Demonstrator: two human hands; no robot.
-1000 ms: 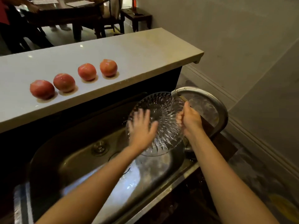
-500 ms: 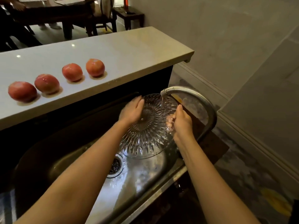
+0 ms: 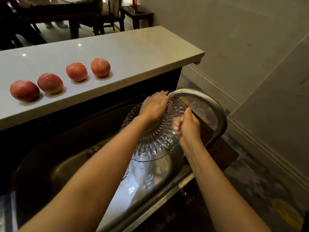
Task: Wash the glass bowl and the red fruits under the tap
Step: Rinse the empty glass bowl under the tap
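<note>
Glass bowl [image 3: 155, 139], cut with a starburst pattern, is held tilted on edge over the right end of a steel sink [image 3: 55, 166], its upper rim just under the mouth of the curved tap [image 3: 209, 104]. The person's left hand [image 3: 154, 106] lies flat against the upper part of the bowl's facing surface, fingers stretched out toward the spout. The right hand [image 3: 189, 126] grips the right rim, thumb on the near side and fingers wrapped behind, showing through the glass. The hands are apart, one on each side of the glass bowl. Water glistens on the sink floor below it. Four red fruits [image 3: 76, 72] sit in a row on the pale counter [image 3: 142, 46] behind the sink, close to its front edge and toward its left end, each on a small wet patch. A dark wooden table [image 3: 66, 12] stands beyond the counter's far edge.
</note>
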